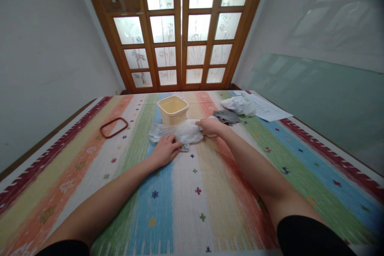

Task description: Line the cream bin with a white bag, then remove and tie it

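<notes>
A crumpled white plastic bag (pixel 180 131) lies stretched sideways on the striped cloth, just in front of a cream plastic container (pixel 173 117). My left hand (pixel 165 150) is closed on the bag's near left part, fingers bent and pressed to it. A small greyish piece (pixel 185 148) shows by its fingertips; I cannot make out what it is. At the bag's right end my right hand (pixel 210 126) is closed, pinching the plastic. The container stands upright with its open top showing, and its lower front is partly hidden by the bag.
A reddish-brown rounded frame (pixel 114 127) lies to the left. Beyond my right hand are a grey folded cloth (pixel 227 117), another white plastic bag (pixel 240 105) and a printed paper sheet (pixel 271 108). The striped tablecloth (pixel 186 208) covers the table; walls flank it.
</notes>
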`<state>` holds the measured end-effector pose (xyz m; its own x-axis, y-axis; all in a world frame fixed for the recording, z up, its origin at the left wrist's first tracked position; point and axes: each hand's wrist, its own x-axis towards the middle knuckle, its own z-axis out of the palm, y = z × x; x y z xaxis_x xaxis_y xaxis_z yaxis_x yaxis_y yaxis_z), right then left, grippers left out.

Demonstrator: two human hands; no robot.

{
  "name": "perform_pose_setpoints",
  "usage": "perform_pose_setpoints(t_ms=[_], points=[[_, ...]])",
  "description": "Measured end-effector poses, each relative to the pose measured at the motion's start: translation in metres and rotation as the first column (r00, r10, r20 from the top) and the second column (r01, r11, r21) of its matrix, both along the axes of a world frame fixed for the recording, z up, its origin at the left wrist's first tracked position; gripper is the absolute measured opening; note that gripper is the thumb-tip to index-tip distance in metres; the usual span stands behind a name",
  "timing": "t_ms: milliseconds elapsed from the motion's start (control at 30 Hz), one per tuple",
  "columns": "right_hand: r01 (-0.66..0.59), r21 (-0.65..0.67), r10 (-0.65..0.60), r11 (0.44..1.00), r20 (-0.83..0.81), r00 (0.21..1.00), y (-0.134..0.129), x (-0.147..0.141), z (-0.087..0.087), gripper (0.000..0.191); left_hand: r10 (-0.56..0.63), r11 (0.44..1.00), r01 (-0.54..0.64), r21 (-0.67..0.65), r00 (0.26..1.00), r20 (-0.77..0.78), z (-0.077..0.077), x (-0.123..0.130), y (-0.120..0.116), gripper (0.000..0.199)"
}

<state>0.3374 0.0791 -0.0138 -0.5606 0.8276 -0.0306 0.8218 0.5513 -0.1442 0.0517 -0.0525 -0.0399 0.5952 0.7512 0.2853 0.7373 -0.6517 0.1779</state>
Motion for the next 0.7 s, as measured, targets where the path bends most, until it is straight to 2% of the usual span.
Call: perform_pose_setpoints(t_ms=[67,133,233,300,367,467,533,600,700], points=[[-0.014,-0.004,0.013,1.0,-0.065,0.998,0.009,0.003,0.0,0.025,0.055,0.998,-0.054,0.027,0.999,-0.002,0.001,-0.007,0.007,0.022],[-0.023,-0.016,0.021,1.0,-0.157,0.987,0.02,0.012,0.002,0.026,0.086,0.995,-0.087,0.05,0.996,0.021,0.005,-0.022,0.017,0.02],[0.035,0.033,-0.025,0.999,-0.268,0.963,0.035,0.03,0.003,0.031,0.125,0.988,-0.131,0.087,0.99,0.068,0.011,-0.054,0.035,0.019],[0.085,0.067,-0.057,0.994,-0.339,0.939,0.043,0.04,0.001,0.031,0.192,0.972,-0.203,0.116,0.976,0.105,0.012,-0.079,0.046,0.025],[0.133,0.053,-0.098,0.99,-0.428,0.898,0.046,0.046,-0.001,0.029,0.274,0.947,-0.293,0.13,0.951,0.146,0.011,-0.104,0.057,0.032],[0.178,-0.074,-0.187,0.981,-0.583,0.791,0.043,0.049,-0.002,0.021,0.397,0.906,-0.417,0.076,0.897,0.195,0.009,-0.13,0.067,0.042],[0.136,-0.194,-0.232,0.971,-0.658,0.716,0.038,0.048,0.0,0.021,0.457,0.881,-0.472,0.045,0.87,0.186,0.01,-0.137,0.07,0.048],[0.072,-0.278,-0.252,0.958,-0.693,0.676,0.033,0.046,0.005,0.024,0.477,0.869,-0.492,0.052,0.86,0.181,0.014,-0.134,0.068,0.05],[0.024,-0.277,-0.224,0.961,-0.718,0.659,0.028,0.04,0.011,0.025,0.42,0.896,-0.439,0.063,0.886,0.198,0.019,-0.115,0.06,0.047]])
